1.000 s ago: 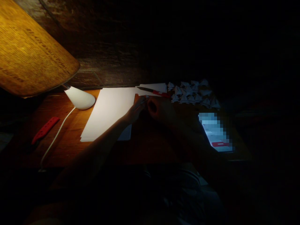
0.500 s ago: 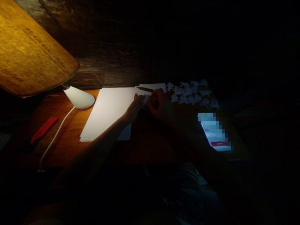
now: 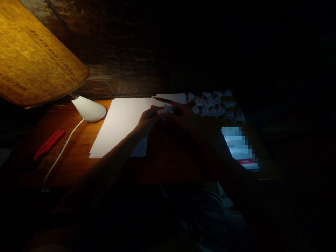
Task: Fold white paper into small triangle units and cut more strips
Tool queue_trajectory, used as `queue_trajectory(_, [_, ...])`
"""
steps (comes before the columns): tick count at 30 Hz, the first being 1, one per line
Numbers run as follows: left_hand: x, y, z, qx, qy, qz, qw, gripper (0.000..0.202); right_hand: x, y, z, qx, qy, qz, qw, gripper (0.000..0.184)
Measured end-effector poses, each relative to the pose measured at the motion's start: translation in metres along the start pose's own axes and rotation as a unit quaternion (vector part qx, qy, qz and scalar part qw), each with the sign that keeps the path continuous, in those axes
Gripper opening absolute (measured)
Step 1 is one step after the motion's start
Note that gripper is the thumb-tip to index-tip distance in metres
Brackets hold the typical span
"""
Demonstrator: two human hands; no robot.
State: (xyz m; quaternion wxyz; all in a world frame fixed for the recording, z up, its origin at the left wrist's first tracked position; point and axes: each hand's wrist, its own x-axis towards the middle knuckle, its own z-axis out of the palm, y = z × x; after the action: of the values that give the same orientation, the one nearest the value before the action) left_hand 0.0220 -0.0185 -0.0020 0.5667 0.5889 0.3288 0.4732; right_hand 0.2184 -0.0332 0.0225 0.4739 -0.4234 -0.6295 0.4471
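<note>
Left hand (image 3: 147,120) pinches a small white paper piece (image 3: 166,110) at its fingertips, held just above the surface (image 3: 78,164). Right hand (image 3: 184,118) meets the piece from the other side, but it's in shadow, so I can't tell its grip. The piece sits between both hands at the lit edge, probably because that's the only usable light. Paper stack (image 3: 122,124) lies just left of the hands, within reach under the lamp base (image 3: 89,109). A red-handled tool (image 3: 168,101) rests on loose sheets just behind the hands. A pile of small folded paper pieces (image 3: 215,105) is right of that, grouped out of the way. Phone (image 3: 240,148) is lit and face up near the right forearm, screen unreadable. Lampshade (image 3: 34,63) has printed lines, not legible. The lamp cord (image 3: 63,150) runs toward the near edge, with a red strip (image 3: 49,143) beside it. No brand readable anywhere.
</note>
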Motion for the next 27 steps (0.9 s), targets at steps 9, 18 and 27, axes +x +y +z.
queue_trajectory(9, [0.001,0.001,0.001,-0.001,0.005,-0.015,1.0,0.052,0.0,-0.001,0.0,-0.036,0.01,-0.03,0.999,0.035])
queue_trajectory(18, [-0.001,0.005,0.001,0.01,0.013,0.007,1.0,0.05,-0.004,0.004,0.011,-0.074,0.051,-0.063,0.994,0.026])
queue_trajectory(27, [0.003,0.001,0.002,-0.017,0.046,0.021,0.999,0.04,0.002,0.018,0.011,-0.046,0.064,-0.035,0.996,0.024])
